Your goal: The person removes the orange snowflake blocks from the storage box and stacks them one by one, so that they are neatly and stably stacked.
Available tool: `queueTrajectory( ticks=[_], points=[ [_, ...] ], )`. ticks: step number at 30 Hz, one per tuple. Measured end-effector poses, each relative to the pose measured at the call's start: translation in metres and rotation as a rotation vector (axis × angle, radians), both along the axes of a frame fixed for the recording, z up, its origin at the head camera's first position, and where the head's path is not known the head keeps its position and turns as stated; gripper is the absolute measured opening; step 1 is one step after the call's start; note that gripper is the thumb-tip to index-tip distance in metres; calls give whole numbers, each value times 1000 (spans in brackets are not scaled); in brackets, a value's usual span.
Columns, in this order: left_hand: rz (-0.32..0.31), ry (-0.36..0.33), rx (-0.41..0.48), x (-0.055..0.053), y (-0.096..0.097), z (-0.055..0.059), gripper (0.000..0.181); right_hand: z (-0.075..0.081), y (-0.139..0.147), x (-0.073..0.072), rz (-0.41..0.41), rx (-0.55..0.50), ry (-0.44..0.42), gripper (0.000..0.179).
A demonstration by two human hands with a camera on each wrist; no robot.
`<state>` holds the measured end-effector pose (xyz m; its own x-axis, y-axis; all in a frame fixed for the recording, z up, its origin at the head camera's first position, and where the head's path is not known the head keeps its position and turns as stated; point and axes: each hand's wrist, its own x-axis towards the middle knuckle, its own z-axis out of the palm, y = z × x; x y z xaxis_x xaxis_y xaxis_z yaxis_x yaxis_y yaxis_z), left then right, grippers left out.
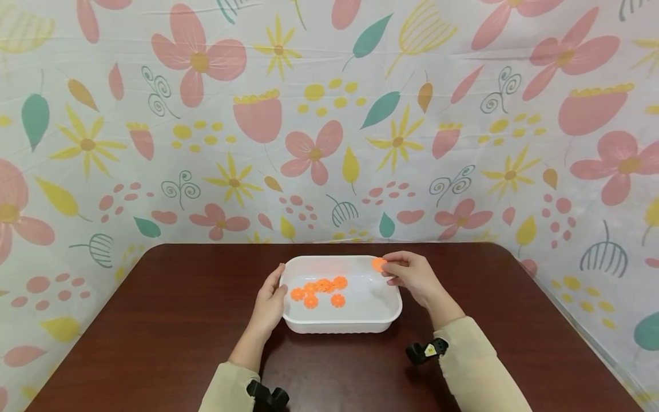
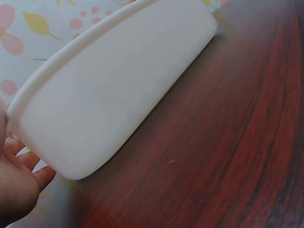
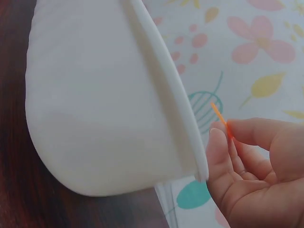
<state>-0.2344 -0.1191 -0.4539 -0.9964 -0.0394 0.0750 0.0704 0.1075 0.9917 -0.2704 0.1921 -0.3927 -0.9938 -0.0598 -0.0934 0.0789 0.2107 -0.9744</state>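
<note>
A white rectangular plastic tray point(image 1: 342, 327) with rounded corners stands on the table. Several thin orange discs with notched, flower-like edges, among them one lone disc point(image 1: 337, 300), lie inside it, mostly in its left half. My left hand point(image 1: 270, 300) grips the tray's left end; in the left wrist view its fingers point(image 2: 43, 178) curve against the outer wall. Above the tray's back right corner, my right hand point(image 1: 414, 277) pinches another orange disc point(image 1: 378, 264) between thumb and fingers. The right wrist view shows this disc point(image 3: 218, 113) edge-on, just beyond the tray rim.
The dark reddish-brown wooden table point(image 1: 170, 332) spreads out around the tray. A white cloth with flower and leaf prints point(image 1: 314, 154) hangs behind and beside it. A black wrist camera point(image 1: 427, 351) sits at each beige sleeve point(image 1: 479, 360).
</note>
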Motion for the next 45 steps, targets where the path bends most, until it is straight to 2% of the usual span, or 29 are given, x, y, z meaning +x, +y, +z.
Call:
queueTrajectory(
  ticks=[7,14,21,26,36,45],
  points=[
    [13,-7,-6,1,-1,-1,50,-8,15,6,-10,-83,22,41],
    [28,40,-40,2,0,2,50,-16,28,12,-33,-99,31,45],
    [25,-14,-2,1,-2,4,50,-23,39,18,-83,-136,3,46],
    [23,-17,22,1,-4,5,50,-26,45,19,-94,-168,14,43],
    [39,-26,18,-1,-11,5,50,-32,54,17,-122,-183,3,42],
    [16,-42,24,0,-11,6,50,-42,68,15,-161,-147,-46,39]
  ],
)
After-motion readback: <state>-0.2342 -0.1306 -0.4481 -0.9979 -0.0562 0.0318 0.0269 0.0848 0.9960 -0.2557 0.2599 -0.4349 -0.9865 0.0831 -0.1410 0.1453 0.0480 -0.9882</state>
